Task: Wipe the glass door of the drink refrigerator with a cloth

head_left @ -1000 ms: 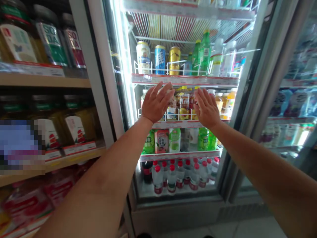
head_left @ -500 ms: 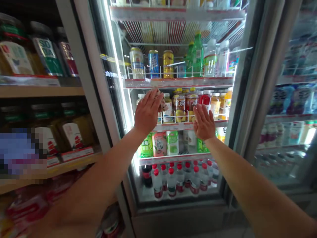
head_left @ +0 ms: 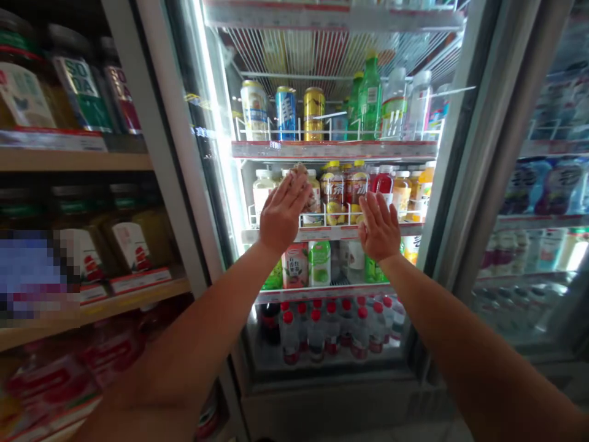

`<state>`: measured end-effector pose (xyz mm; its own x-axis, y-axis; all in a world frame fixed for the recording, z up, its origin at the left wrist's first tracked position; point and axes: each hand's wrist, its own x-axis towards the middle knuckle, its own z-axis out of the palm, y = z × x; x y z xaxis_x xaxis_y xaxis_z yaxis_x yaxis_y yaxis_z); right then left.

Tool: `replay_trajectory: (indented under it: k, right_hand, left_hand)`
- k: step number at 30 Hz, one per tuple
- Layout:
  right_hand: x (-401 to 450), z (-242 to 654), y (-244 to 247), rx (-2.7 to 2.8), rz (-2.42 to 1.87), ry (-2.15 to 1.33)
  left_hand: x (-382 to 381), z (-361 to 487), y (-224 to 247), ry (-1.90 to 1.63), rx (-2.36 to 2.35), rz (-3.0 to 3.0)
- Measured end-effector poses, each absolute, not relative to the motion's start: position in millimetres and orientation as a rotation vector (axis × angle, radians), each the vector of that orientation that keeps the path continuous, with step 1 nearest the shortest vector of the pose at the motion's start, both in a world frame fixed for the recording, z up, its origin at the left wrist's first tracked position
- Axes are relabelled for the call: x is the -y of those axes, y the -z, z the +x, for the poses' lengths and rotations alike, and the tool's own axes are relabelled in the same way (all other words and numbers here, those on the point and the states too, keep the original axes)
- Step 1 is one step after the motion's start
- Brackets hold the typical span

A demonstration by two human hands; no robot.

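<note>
The left hand [head_left: 281, 215] mostly hides the cloth [head_left: 314, 201]. Three o'clock bottles [head_left: 562, 185] blur; the twelve o'clock shelf [head_left: 331, 16] is cut off.

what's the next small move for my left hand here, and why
I'd probably slide your left hand slightly sideways across the glass door, palm flat over the crumpled cloth. The cloth shows past your straight fingers, seemingly against the glass, while your right hand looks empty and spread flat, perhaps bracing.

Soda bottles [head_left: 80, 86] on wood-coloured shelf [head_left: 73, 161], blue can [head_left: 286, 115] near gold can [head_left: 313, 116], red-capped bottles [head_left: 316, 336] lowest
</note>
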<state>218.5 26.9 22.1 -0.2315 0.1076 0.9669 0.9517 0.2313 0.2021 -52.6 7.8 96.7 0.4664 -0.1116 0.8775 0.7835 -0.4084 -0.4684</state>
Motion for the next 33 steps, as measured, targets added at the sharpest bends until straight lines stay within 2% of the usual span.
replay_trajectory:
  k: [3,9,12,16,20,23,29,33]
  right_hand:
    - [-21.0,215.4,-34.7,1.576,-1.037,1.071]
    - [-7.5,198.0,-121.6,1.373,-1.107,0.932]
    - [-10.7,191.3,-146.4,1.320,-1.205,0.821]
    - [-18.5,189.9,-140.0,1.325,-1.248,0.809]
    - [-24.6,193.2,-130.7,1.308,-1.223,0.850]
    - [-27.5,194.8,-130.1,1.285,-1.193,0.888]
    - [-25.8,194.0,-127.7,1.258,-1.137,0.905]
    - [-23.9,193.9,-127.2,1.262,-1.132,0.866]
  left_hand:
    - [-13.1,-50.3,-84.8,1.111,0.591,-1.741]
    - [1.1,-50.1,-59.2,0.967,0.573,-1.766]
    - [11.2,-57.7,-49.7,0.889,0.557,-1.772]
    - [10.1,-72.7,-63.9,0.840,0.550,-1.841]
    - [-2.4,-73.7,-97.6,1.105,0.684,-1.724]
    - [-7.6,-57.9,-95.7,1.243,0.709,-1.692]
    - [-3.8,-27.3,-64.6,0.858,0.396,-1.958]
    - [-5.4,-18.9,-85.5,1.041,0.541,-1.925]
